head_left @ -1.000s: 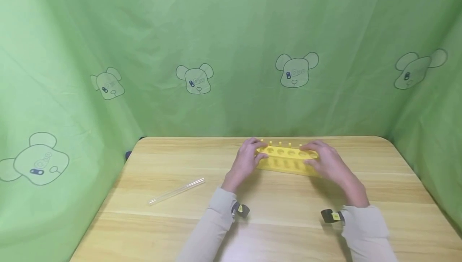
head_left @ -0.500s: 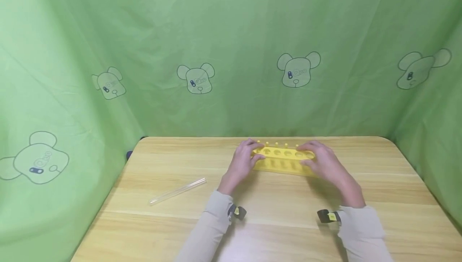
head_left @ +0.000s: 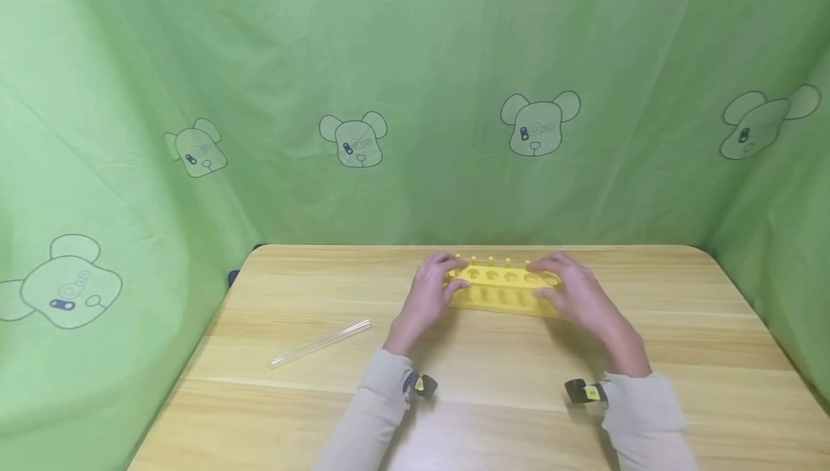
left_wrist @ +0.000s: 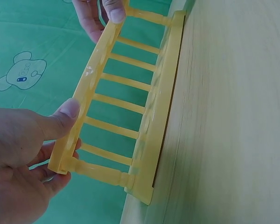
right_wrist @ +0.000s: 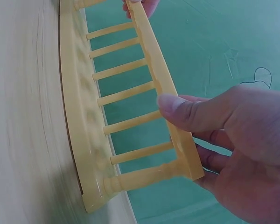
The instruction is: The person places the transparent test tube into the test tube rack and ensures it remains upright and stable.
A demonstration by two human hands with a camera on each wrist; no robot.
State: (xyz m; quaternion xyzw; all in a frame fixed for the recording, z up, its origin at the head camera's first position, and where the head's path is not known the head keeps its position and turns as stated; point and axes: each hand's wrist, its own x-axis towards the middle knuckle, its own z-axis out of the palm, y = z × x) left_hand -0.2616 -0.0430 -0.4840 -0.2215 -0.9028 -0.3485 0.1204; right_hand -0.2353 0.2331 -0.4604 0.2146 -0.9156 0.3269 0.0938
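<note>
A yellow test tube rack point(head_left: 502, 282) stands upright near the back of the wooden table, with a row of round holes in its top plate. My left hand point(head_left: 424, 297) grips the left end of that plate, thumb on the near side and fingers behind. At the right end my right hand point(head_left: 582, 299) holds the plate the same way. Both wrist views show the thumbs pressed on the plate's edge, above the rack's thin posts point(left_wrist: 121, 105). The base point(right_wrist: 77, 126) is at the tabletop; I cannot tell whether it touches everywhere. No tubes show in the rack.
A clear glass test tube point(head_left: 320, 343) lies slantwise on the table point(head_left: 493, 428), left of my left forearm. Green curtains point(head_left: 415, 190) with printed bear heads hang behind the table and at both sides. Each wrist wears a small black camera point(head_left: 426, 386).
Both hands have shifted the rack a little to the left along the table, keeping their grip on its ends. The test tube lies as before.
</note>
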